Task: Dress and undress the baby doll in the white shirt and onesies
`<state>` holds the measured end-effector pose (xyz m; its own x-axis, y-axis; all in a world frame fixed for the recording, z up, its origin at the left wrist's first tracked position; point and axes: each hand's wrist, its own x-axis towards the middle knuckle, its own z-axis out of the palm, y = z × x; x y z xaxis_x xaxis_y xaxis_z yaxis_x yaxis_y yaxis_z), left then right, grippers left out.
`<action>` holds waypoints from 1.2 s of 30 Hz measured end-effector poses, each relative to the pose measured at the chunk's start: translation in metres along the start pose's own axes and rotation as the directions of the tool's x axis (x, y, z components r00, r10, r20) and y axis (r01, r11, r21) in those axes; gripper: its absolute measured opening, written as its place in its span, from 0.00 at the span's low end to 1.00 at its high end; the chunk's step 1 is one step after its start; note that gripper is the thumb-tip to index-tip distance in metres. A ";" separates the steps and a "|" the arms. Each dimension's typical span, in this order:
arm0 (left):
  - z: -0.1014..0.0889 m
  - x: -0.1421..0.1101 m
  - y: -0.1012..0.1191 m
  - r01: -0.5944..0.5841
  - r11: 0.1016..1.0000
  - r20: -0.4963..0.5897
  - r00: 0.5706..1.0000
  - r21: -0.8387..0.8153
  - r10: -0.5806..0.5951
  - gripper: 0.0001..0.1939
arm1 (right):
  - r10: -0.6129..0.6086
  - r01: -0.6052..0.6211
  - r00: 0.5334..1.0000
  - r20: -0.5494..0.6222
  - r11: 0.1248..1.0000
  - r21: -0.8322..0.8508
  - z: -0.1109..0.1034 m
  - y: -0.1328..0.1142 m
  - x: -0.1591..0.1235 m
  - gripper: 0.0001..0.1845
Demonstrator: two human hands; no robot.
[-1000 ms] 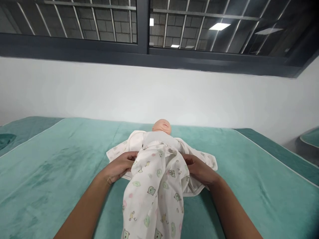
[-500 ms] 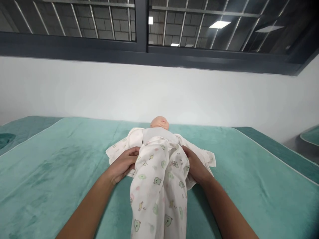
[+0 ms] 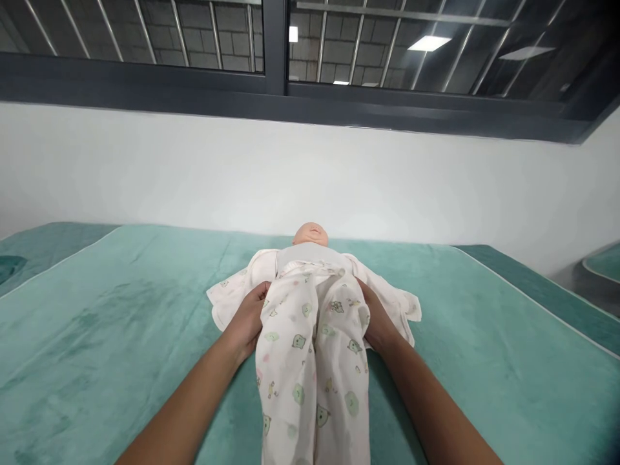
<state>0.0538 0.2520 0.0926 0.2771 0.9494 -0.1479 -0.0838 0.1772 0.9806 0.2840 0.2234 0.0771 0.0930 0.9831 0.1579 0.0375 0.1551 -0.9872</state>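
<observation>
A baby doll lies on its back, its bare head [image 3: 310,234] toward the wall and its torso [image 3: 310,253] pale grey. White baby pants [image 3: 312,361] printed with green animals cover its lower body and run toward me. At the left hip of the pants, my left hand [image 3: 249,318] is closed on the cloth, its fingertips partly hidden. My right hand [image 3: 378,318] grips the opposite side, most of its fingers tucked behind the fabric. A white printed baby shirt [image 3: 387,290] spreads out under the doll, its sleeves to both sides.
A teal plush cover [image 3: 121,336] lies beneath everything, with darker teal side bands [image 3: 533,290]. Behind the doll rises a white wall [image 3: 310,171], under a dark-framed window [image 3: 276,106] with metal bars. Another teal surface [image 3: 605,261] shows at the far right.
My left hand has turned and curled more tightly at the hip of the pants. The pants' legs have shifted slightly right, and the waistband sits a little higher in view.
</observation>
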 end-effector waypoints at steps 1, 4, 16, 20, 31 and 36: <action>0.002 -0.002 0.002 0.000 1.000 -0.009 1.000 -0.006 0.000 0.20 | -0.009 0.009 1.000 0.005 1.000 0.009 0.001 -0.001 0.000 0.17; 0.003 -0.004 0.005 0.009 1.000 -0.021 1.000 -0.017 -0.010 0.22 | 0.008 -0.009 0.999 0.036 1.000 0.030 -0.001 -0.001 0.000 0.18; -0.010 0.002 0.008 0.015 1.000 0.082 0.996 0.020 -0.017 0.22 | 0.122 -0.152 0.970 0.210 0.979 0.133 -0.024 0.000 -0.005 0.18; -0.013 -0.002 0.012 -0.010 0.995 0.148 0.989 0.098 -0.004 0.22 | 0.161 -0.183 0.971 0.178 0.976 0.118 -0.019 0.003 -0.005 0.21; -0.004 0.003 -0.004 0.029 1.000 0.064 0.998 0.007 -0.030 0.18 | 0.021 -0.022 1.000 0.021 0.997 0.069 -0.010 0.013 0.004 0.08; -0.002 0.002 -0.003 0.011 1.000 0.003 1.000 0.025 -0.011 0.19 | 0.044 -0.049 0.998 0.044 0.989 0.140 -0.003 0.005 0.005 0.10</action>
<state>0.0532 0.2539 0.0896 0.2812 0.9465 -0.1583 -0.0568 0.1810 0.9818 0.2878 0.2287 0.0734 0.0508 0.9922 0.1135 -0.1065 0.1184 -0.9872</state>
